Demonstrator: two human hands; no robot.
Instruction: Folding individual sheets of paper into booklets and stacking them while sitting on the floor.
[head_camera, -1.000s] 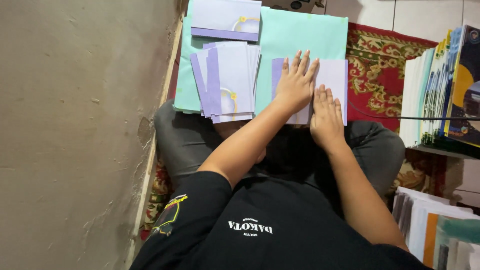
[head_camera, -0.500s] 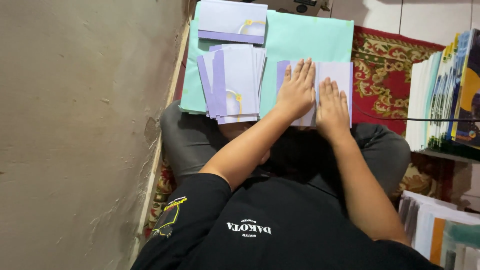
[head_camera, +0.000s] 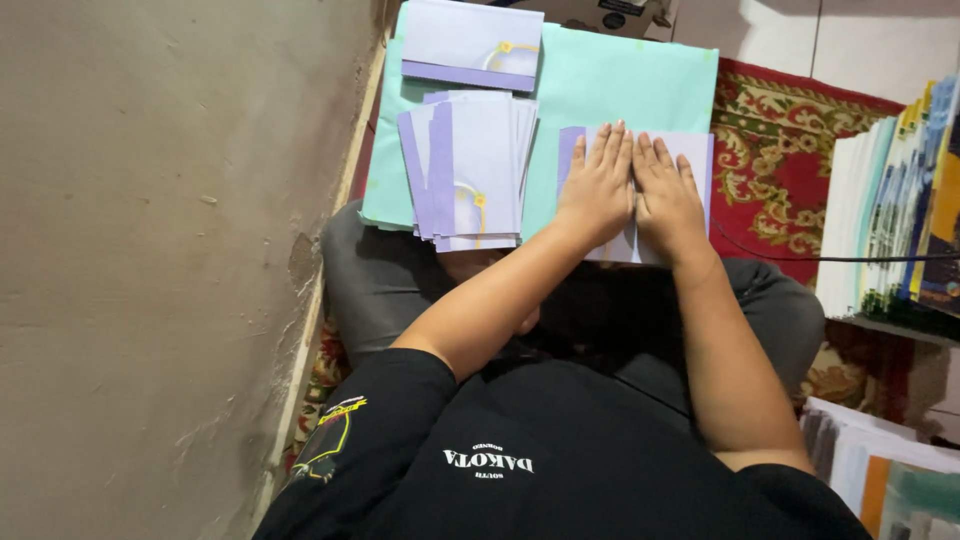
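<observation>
- Nearest the camera, at the bottom of the frame, a person in a black shirt is sitting cross-legged, both forearms reaching up toward the middle.
- The left hand (head_camera: 597, 185) and right hand (head_camera: 665, 190) are lying side by side, fingers spread flat and gripping nothing, pressing down on a lavender paper sheet (head_camera: 697, 160) just right of centre.
- That sheet is resting on a mint-green board (head_camera: 620, 85), which is serving as the surface across the lap.
- The step in hand looks like flattening or creasing this sheet; a next move would seem to call for lifting the palms and taking the sheet by an edge.
- Just left of the hands, a fanned stack of folded lavender cards (head_camera: 470, 170) is lying on the board.
- Farther up, at the top left of the board, a single lavender envelope (head_camera: 472, 45) is lying apart.
- At the right edge, upright paper stacks (head_camera: 880, 200) are standing beside a red patterned rug (head_camera: 770, 150).
</observation>
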